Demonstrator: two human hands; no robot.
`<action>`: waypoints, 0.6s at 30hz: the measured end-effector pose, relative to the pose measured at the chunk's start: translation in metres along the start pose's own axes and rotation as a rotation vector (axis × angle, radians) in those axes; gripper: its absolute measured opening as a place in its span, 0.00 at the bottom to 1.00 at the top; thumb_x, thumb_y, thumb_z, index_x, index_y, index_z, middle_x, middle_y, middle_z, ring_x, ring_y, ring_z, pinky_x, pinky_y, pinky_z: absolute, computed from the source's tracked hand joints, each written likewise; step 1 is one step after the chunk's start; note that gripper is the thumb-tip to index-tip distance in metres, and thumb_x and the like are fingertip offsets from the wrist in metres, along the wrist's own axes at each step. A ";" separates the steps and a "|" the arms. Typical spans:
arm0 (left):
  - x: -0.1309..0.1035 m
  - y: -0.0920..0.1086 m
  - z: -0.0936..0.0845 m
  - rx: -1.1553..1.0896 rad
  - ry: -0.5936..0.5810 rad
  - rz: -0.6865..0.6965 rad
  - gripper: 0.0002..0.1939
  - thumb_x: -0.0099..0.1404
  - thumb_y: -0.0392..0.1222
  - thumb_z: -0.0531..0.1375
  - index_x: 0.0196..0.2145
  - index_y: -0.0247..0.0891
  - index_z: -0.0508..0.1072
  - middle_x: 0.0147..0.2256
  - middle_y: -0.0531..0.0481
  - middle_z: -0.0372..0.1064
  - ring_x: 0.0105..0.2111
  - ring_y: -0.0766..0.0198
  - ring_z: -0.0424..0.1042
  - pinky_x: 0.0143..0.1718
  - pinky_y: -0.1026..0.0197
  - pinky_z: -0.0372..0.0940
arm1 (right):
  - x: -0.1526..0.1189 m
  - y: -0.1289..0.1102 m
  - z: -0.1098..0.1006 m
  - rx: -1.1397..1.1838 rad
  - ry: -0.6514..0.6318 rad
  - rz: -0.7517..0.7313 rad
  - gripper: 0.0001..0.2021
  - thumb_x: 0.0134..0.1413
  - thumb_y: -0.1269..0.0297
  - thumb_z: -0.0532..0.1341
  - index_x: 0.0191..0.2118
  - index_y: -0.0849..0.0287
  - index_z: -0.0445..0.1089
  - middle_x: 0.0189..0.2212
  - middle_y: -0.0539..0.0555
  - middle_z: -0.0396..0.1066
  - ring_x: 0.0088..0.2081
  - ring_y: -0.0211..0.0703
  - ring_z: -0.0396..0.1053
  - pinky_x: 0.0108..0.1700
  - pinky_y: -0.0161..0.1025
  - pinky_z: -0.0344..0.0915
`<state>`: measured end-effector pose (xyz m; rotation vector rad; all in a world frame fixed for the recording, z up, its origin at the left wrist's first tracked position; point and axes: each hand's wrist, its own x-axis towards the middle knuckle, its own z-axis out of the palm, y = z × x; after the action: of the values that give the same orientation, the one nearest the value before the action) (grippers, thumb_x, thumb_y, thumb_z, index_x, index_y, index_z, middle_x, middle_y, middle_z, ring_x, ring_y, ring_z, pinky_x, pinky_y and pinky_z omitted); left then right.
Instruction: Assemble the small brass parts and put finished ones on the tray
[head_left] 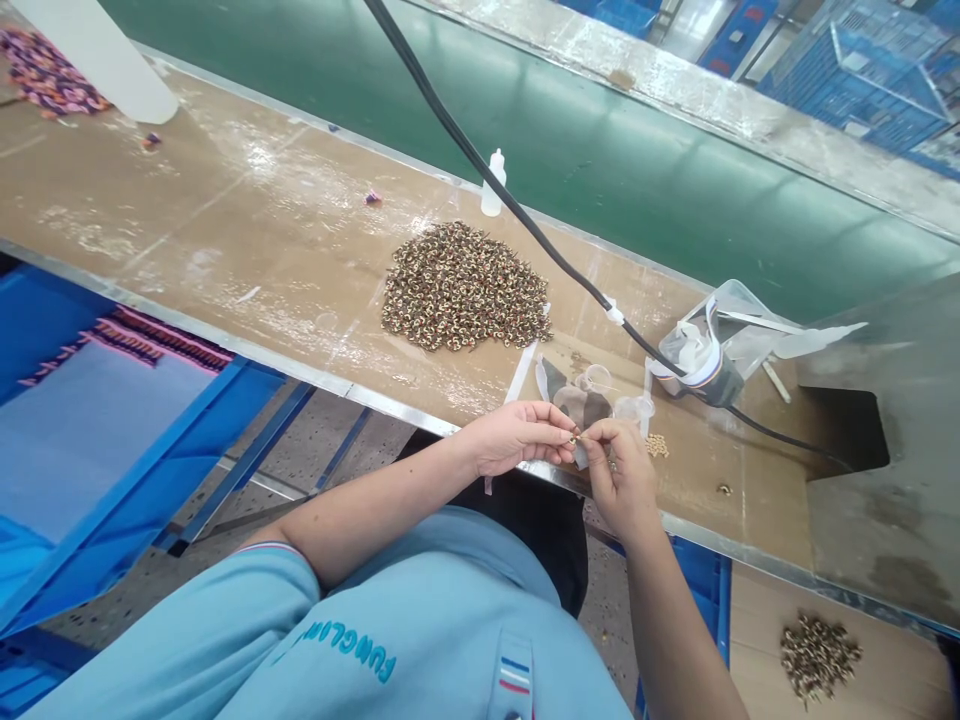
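Close together at the near edge of the table, my left hand (525,438) and my right hand (619,470) pinch a tiny gold-and-dark part (574,440) between their fingertips. Most of that part is covered by the fingers. Just beyond the hands lie clear plastic cups (594,379) and a dark patch of sheet. Beside my right hand is a small scatter of beige pieces (657,446). Farther off, a large pile of small gold, dark and red parts (465,288) covers the middle of the table.
A white dropper bottle (493,184) stands behind the pile. A black cable (480,160) hangs across the view. At right sits a clear container (739,310) with white scraps. Blue crates (187,440) are below left; another small pile (819,655) lies on cardboard below right.
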<state>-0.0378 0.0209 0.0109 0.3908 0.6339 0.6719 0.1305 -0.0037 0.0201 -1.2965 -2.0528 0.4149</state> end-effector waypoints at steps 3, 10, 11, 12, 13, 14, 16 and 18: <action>0.000 0.001 0.001 -0.013 0.009 -0.015 0.10 0.51 0.30 0.67 0.29 0.30 0.69 0.22 0.49 0.72 0.23 0.70 0.73 0.29 0.68 0.64 | -0.001 0.000 0.003 0.025 0.016 0.017 0.05 0.60 0.66 0.52 0.32 0.55 0.61 0.27 0.49 0.66 0.30 0.38 0.63 0.31 0.37 0.60; 0.001 0.003 0.001 -0.044 0.027 -0.039 0.05 0.54 0.26 0.63 0.29 0.29 0.69 0.21 0.48 0.72 0.22 0.70 0.73 0.29 0.69 0.66 | -0.001 0.002 0.007 0.019 0.074 -0.024 0.05 0.60 0.68 0.53 0.32 0.55 0.61 0.27 0.48 0.67 0.31 0.38 0.64 0.33 0.37 0.60; 0.001 0.003 0.001 -0.048 0.028 -0.045 0.05 0.54 0.25 0.63 0.28 0.28 0.69 0.21 0.48 0.72 0.22 0.70 0.73 0.29 0.69 0.66 | -0.001 0.002 0.008 0.015 0.085 -0.043 0.05 0.60 0.69 0.53 0.32 0.55 0.61 0.27 0.49 0.67 0.32 0.38 0.65 0.33 0.37 0.61; 0.001 0.004 0.001 -0.051 0.029 -0.051 0.05 0.54 0.25 0.62 0.28 0.28 0.69 0.21 0.48 0.72 0.22 0.69 0.73 0.29 0.69 0.66 | 0.000 0.002 0.008 0.012 0.091 -0.062 0.05 0.60 0.69 0.53 0.32 0.55 0.62 0.27 0.49 0.67 0.32 0.38 0.65 0.34 0.37 0.61; 0.001 0.004 0.002 -0.051 0.032 -0.059 0.05 0.54 0.24 0.62 0.28 0.28 0.69 0.21 0.47 0.72 0.22 0.69 0.73 0.29 0.69 0.66 | 0.000 0.003 0.008 0.010 0.093 -0.080 0.06 0.60 0.70 0.53 0.32 0.55 0.62 0.27 0.49 0.67 0.32 0.38 0.65 0.34 0.37 0.61; 0.001 0.005 0.002 -0.050 0.036 -0.067 0.05 0.54 0.24 0.61 0.28 0.28 0.69 0.21 0.47 0.72 0.22 0.69 0.73 0.28 0.69 0.66 | 0.000 0.004 0.008 0.009 0.091 -0.094 0.06 0.60 0.70 0.53 0.32 0.55 0.62 0.27 0.48 0.67 0.32 0.38 0.65 0.34 0.37 0.61; 0.001 0.006 0.004 -0.047 0.049 -0.078 0.05 0.55 0.22 0.59 0.27 0.28 0.70 0.20 0.47 0.71 0.21 0.69 0.73 0.27 0.69 0.66 | 0.000 0.005 0.009 0.010 0.087 -0.105 0.05 0.60 0.70 0.53 0.32 0.55 0.62 0.27 0.48 0.67 0.32 0.38 0.65 0.34 0.37 0.61; 0.001 0.006 0.005 -0.045 0.062 -0.083 0.06 0.56 0.22 0.58 0.27 0.27 0.70 0.20 0.47 0.71 0.21 0.69 0.73 0.27 0.70 0.66 | -0.002 0.006 0.011 0.013 0.110 -0.099 0.05 0.60 0.71 0.54 0.32 0.55 0.62 0.27 0.48 0.67 0.32 0.37 0.65 0.33 0.36 0.62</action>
<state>-0.0368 0.0252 0.0170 0.3011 0.6891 0.6204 0.1279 -0.0020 0.0077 -1.1780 -2.0089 0.3050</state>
